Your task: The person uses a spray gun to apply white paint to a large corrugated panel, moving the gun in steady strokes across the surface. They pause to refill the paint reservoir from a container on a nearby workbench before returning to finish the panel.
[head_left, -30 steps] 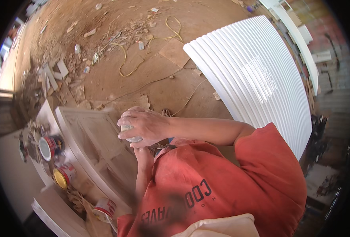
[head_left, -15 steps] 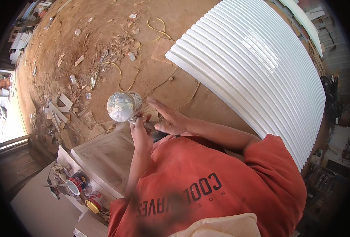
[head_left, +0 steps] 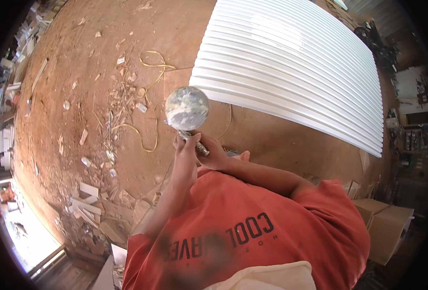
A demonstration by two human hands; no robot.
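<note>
A spray gun (head_left: 202, 149) with a round, paint-smeared cup (head_left: 187, 108) on top is held out in front of my chest. My left hand (head_left: 186, 149) is closed around the metal body just below the cup. My right hand (head_left: 215, 153) is against the gun from the other side, its fingers curled in at the body and partly hidden. Much of the gun's lower part is covered by the hands. Beyond the cup, a white corrugated sheet (head_left: 281, 72) lies over the floor.
A yellow cord (head_left: 151, 65) loops across the brown dirt floor (head_left: 78, 63). Wood scraps (head_left: 89, 200) and litter are scattered at the left. A cardboard box (head_left: 385, 227) stands at my right. Bright light enters through an opening (head_left: 28, 237) at lower left.
My right hand, spread beside the gun before, has come onto it. The cup now appears further right and higher. My view has turned right, so the paint cans and door panel have left it.
</note>
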